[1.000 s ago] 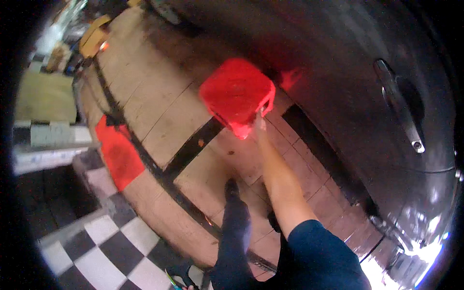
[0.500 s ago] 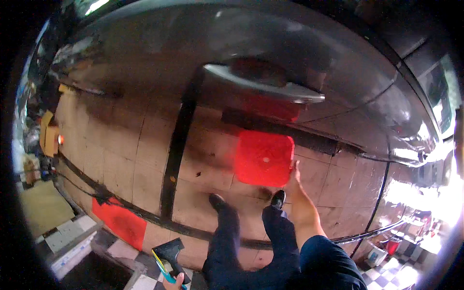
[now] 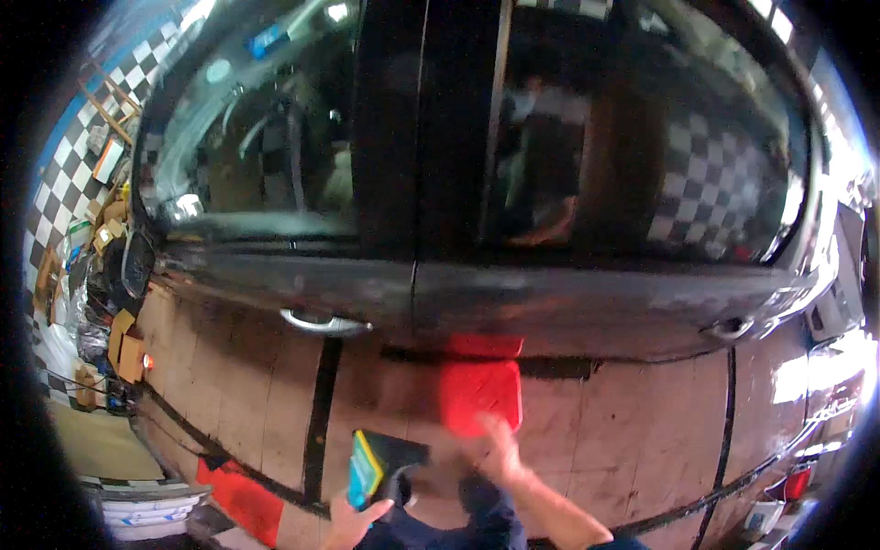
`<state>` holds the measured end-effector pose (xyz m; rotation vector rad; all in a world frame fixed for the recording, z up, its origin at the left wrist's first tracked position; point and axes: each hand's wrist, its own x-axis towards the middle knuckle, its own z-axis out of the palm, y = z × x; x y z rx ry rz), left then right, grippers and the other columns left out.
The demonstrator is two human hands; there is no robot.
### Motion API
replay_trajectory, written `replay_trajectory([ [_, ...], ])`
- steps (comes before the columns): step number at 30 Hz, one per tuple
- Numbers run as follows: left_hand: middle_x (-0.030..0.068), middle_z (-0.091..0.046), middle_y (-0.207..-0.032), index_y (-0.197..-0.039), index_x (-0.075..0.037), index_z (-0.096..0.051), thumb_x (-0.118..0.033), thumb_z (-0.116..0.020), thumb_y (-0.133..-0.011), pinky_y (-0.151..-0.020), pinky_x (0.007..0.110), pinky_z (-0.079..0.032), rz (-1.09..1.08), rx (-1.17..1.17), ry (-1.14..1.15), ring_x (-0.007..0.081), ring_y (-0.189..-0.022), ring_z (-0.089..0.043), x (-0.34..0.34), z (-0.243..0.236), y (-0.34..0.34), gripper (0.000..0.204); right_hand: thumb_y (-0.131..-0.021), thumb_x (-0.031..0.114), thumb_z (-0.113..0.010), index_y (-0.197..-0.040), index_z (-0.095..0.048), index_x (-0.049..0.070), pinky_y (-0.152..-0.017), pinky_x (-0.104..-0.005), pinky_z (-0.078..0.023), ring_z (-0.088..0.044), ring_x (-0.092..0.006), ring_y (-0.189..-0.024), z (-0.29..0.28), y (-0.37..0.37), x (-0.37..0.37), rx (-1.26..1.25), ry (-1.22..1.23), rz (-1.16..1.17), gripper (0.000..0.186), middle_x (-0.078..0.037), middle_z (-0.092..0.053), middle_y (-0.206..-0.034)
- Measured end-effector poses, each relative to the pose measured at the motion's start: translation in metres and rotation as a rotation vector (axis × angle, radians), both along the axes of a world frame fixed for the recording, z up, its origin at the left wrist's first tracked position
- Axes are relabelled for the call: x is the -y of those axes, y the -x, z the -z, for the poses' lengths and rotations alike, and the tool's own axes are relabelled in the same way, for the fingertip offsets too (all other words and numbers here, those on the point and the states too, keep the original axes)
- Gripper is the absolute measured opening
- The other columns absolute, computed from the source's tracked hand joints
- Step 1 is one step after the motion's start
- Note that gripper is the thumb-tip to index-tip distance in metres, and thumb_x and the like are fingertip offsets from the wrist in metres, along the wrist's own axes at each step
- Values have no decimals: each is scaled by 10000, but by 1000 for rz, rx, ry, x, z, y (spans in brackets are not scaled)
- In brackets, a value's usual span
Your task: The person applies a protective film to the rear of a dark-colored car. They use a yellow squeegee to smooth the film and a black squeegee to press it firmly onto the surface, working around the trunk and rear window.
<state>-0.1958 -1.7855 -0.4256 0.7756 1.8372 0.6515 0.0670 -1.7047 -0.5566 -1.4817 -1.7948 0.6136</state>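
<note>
Red square plastic stool (image 3: 480,396) sits on the tiled floor (image 3: 632,440), just beside the dark glossy car door (image 3: 513,293), below the sill. Right hand (image 3: 500,447) is at the stool's near edge, fingers spread & blurred; can't tell if its grip is closed on it or only touching. Left hand (image 3: 353,521) has its grip wrapped round a black handheld tool w/ teal-yellow face (image 3: 378,467), held upright. Chrome door handle (image 3: 323,322) is up-left. Judged step: placing the stool by the door w/ right hand. Next move prob. needs it flat on the tiles, then right hand off.
</note>
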Motion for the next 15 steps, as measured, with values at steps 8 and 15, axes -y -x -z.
replay_trajectory([
  [8,-31,-611,-783,-950,-63,-665,-220,-780,-740,-620,222,-440,540,302,-374,44,-693,-523,-101,-144,-159,287,-714,194,-594,-1074,-590,74,-866,-455,-460,-549,-322,-1043,-195,-90,-50,89,-440,-286,380,-158,-559,-1142],
  [15,78,-658,-826,-937,-11,-625,-136,-607,-878,-635,275,-501,401,726,-939,132,-703,-615,-241,-227,-174,140,-724,3,-688,-938,-589,79,-732,-357,-484,-625,-226,-826,-345,-165,-161,-206,-707,70,248,-128,-647,-993],
])
